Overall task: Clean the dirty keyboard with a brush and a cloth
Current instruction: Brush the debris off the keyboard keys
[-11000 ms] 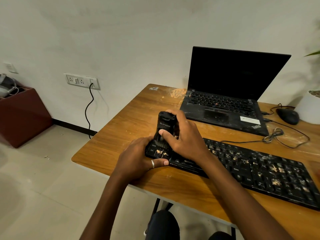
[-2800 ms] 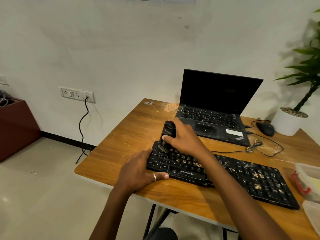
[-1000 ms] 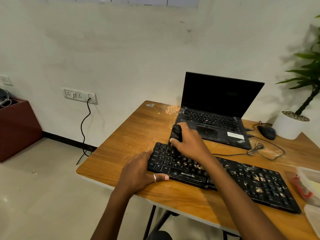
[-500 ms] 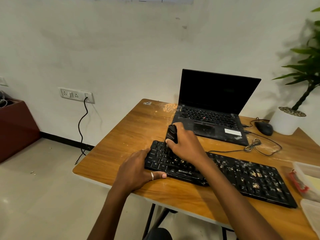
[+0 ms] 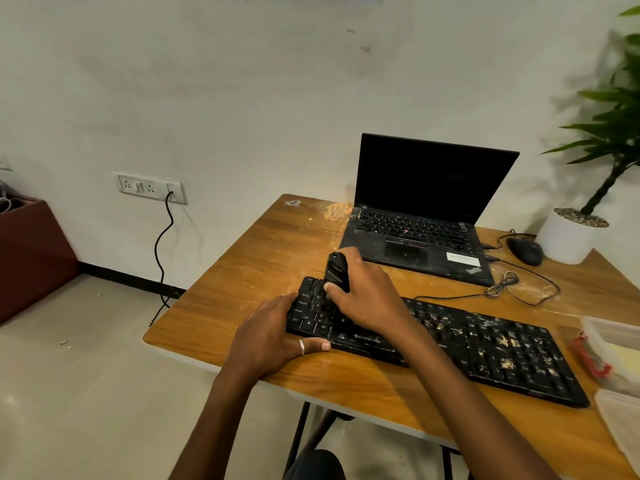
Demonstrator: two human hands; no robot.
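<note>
1. Black keyboard [image 5: 450, 344] lies slantwise on the near part of the wooden table [image 5: 242, 271], with its left end farther away.
2. Right hand [image 5: 367, 299] has fingers and thumb curled round a black brush [image 5: 335, 271]. The brush stands upright, lower end on the keys at the keyboard's left end.
3. Left hand [image 5: 273, 336] holds the keyboard's left end. One ringed digit lies along the near edge and the others wrap the left side.
4. Pale crumbs [image 5: 502, 344] cover the middle and right keys. The left keys look cleaner.
5. Open laptop [image 5: 422, 216] sits far, with a dark screen and a crumb patch [image 5: 334, 213] just to its left.
6. Mouse [image 5: 524, 251] and white plant pot [image 5: 568, 237] sit far right.
7. Clear containers [image 5: 613, 344] sit at the right edge. Their contents are unclear.
</note>
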